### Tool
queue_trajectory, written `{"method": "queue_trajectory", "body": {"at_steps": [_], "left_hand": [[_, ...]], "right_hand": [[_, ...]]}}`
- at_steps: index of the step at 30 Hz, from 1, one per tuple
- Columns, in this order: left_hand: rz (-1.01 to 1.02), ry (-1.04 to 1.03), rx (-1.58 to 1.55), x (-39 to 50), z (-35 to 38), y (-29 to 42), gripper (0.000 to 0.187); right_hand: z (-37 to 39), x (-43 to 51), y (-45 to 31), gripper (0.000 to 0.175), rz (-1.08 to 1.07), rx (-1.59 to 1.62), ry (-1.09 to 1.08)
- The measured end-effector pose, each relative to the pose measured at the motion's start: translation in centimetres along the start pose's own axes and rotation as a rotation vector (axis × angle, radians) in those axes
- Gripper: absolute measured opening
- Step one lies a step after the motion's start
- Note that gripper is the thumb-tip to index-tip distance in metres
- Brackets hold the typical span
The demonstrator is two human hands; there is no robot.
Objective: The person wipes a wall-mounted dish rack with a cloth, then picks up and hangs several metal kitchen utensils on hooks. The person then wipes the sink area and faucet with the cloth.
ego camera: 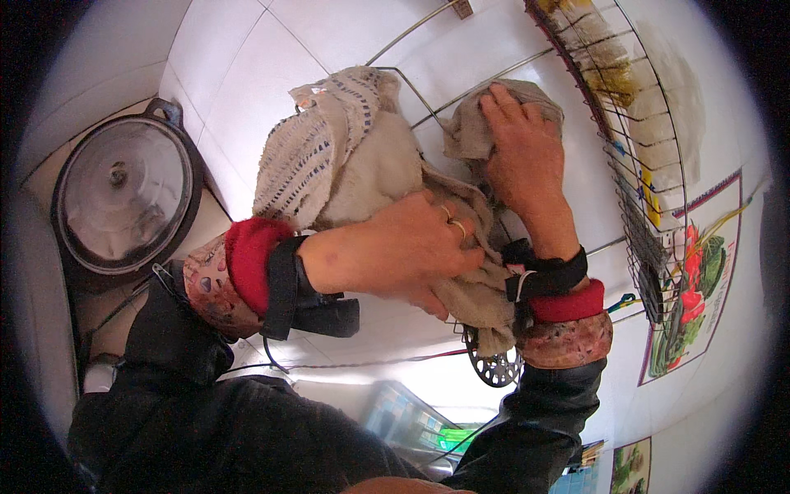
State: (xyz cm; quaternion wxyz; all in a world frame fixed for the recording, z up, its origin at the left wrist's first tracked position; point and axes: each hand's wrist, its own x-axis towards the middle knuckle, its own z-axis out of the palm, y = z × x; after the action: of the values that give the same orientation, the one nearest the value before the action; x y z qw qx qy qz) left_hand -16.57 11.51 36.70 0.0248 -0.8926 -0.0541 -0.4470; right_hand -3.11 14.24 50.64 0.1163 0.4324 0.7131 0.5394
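Note:
Cloths hang on a wire rod against white wall tiles. My left hand [395, 247], wearing two rings, has its fingers closed on a beige cloth [475, 296] that trails down below it. Further up and to the right, my right hand [524, 148] lies over a bunched grey-brown cloth [460, 133], its fingers bent on the fabric; whether it grips is hard to tell. A cream cloth with dark dashed stripes [327, 148] hangs at the left of them, over a plain fluffy one [382, 167]. Both wrists carry black straps and red cuffs.
A lidded dark pan [126, 191] is at the far left. A wire basket [673, 129] runs along the right, near a poster of vegetables [697, 290]. Below my hands are a round black perforated piece [494, 367] and a twisted cable [382, 359].

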Motion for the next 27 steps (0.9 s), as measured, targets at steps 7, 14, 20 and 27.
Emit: {"method": "queue_trajectory", "body": {"at_steps": [7,14,20,27], "left_hand": [[0.007,0.023,-0.058,-0.2,0.4,-0.3,0.063],[0.044,0.162,-0.055,-0.4,0.8,-0.3,0.052],[0.012,0.06,-0.061,-0.1,0.9,-0.4,0.058],[-0.004,0.02,0.038,-0.2,1.2,-0.3,0.057]], "right_hand": [[0.2,1.1,1.4,0.057,0.221,-0.072,0.183],[0.6,0.1,-1.4,0.046,-0.175,0.098,0.009],[0.1,2.3,-0.2,0.044,-0.157,-0.008,0.226],[1.7,4.1,-3.0,0.035,-0.314,-0.049,0.136]]}}
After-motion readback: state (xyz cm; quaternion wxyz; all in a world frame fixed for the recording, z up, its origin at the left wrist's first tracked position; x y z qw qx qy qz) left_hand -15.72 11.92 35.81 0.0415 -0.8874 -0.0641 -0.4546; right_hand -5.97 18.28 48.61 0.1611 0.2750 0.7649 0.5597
